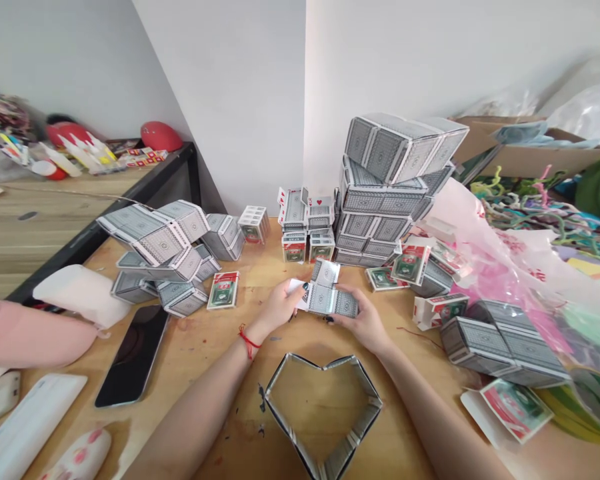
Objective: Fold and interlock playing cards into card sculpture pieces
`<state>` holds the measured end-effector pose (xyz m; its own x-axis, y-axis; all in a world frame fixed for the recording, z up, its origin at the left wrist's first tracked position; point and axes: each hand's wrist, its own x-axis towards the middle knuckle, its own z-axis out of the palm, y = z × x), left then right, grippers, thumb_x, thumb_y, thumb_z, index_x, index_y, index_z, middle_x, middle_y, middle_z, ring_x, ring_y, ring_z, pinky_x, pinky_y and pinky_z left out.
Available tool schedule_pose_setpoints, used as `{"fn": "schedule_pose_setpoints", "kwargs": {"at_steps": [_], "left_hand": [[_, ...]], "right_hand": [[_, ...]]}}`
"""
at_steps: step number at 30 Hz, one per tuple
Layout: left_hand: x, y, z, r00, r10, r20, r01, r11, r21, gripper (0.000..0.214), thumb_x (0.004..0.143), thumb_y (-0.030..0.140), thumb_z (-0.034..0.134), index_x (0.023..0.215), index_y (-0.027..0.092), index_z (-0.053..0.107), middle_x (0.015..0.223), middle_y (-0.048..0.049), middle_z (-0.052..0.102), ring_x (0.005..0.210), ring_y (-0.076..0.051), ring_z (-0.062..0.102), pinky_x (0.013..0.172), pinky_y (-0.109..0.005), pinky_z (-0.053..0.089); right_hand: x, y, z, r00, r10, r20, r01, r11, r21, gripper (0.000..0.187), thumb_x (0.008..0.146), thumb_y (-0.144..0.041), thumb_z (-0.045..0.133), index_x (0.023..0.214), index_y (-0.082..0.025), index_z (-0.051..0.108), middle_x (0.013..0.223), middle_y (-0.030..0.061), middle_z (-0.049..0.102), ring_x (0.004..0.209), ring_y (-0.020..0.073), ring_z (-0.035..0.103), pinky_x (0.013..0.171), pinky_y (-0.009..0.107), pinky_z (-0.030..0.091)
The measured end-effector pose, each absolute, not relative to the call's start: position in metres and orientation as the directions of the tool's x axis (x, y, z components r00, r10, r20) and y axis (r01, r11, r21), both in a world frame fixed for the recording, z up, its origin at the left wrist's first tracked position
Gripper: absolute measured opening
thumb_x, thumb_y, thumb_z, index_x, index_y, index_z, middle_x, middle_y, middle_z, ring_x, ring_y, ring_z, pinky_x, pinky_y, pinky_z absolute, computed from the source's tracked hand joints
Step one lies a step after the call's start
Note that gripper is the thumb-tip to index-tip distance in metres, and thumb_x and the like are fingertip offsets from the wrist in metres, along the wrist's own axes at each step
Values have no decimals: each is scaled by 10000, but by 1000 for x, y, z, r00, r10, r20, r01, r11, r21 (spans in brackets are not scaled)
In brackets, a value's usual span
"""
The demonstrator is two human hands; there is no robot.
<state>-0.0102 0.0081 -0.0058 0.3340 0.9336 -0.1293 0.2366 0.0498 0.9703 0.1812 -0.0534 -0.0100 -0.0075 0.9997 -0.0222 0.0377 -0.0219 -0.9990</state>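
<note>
Both of my hands hold a small piece of joined grey-backed playing cards (323, 298) above the middle of the table. My left hand (280, 303) pinches its white-edged left end, thumb on top. My right hand (363, 319) grips the right end between thumb and fingers. One card of the piece sticks up away from me. Nearer to me, between my forearms, a heart-shaped frame made of cards (325, 367) stands on the table. Beyond my hands are two upright card packs (295, 248) with loose cards on top.
A tall stack of card-built blocks (380, 190) rises behind right, with a smaller stack (155, 240) at left. Card boxes (223, 290) lie about. A phone (133, 357) is left of my arm; pink plastic (485, 267) and green-yellow tape (587, 407) are at right.
</note>
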Motion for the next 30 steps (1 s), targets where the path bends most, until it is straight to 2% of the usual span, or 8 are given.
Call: {"fn": "schedule_pose_setpoints", "kwargs": {"at_steps": [4, 8, 15, 30], "left_hand": [[-11, 12, -3, 333, 927, -171, 216, 101, 971, 221, 782, 351, 488, 723, 141, 516, 507, 53, 475, 365, -48, 372, 356, -177, 275], [-10, 11, 7, 322, 926, -196, 174, 145, 974, 211, 747, 341, 525, 686, 141, 497, 476, 65, 442, 360, -36, 341, 349, -161, 248], [-13, 15, 8, 346, 907, -240, 66, 232, 970, 230, 709, 355, 561, 707, 129, 522, 520, 51, 488, 373, -31, 347, 350, -158, 247], [-13, 15, -4, 352, 907, -230, 179, 176, 968, 280, 748, 387, 532, 800, 113, 562, 564, 32, 507, 413, -50, 374, 389, -176, 267]], "right_hand": [[180, -54, -6, -58, 995, -79, -48, -82, -995, 551, 630, -283, 719, 1124, -254, 477, 990, 64, 585, 709, 215, 643, 687, 389, 555], [180, -54, -4, -70, 994, -84, -67, -88, -994, 580, 624, -278, 726, 1141, -242, 465, 894, 41, 620, 666, 206, 652, 685, 381, 557], [177, -55, -6, -129, 988, -82, -146, -101, -984, 594, 656, -266, 712, 1171, -236, 419, 709, 2, 656, 611, 203, 656, 662, 373, 555], [177, -55, -5, -114, 991, -75, -171, -94, -981, 543, 635, -235, 725, 1095, -230, 437, 709, -5, 654, 584, 191, 655, 618, 345, 554]]}}
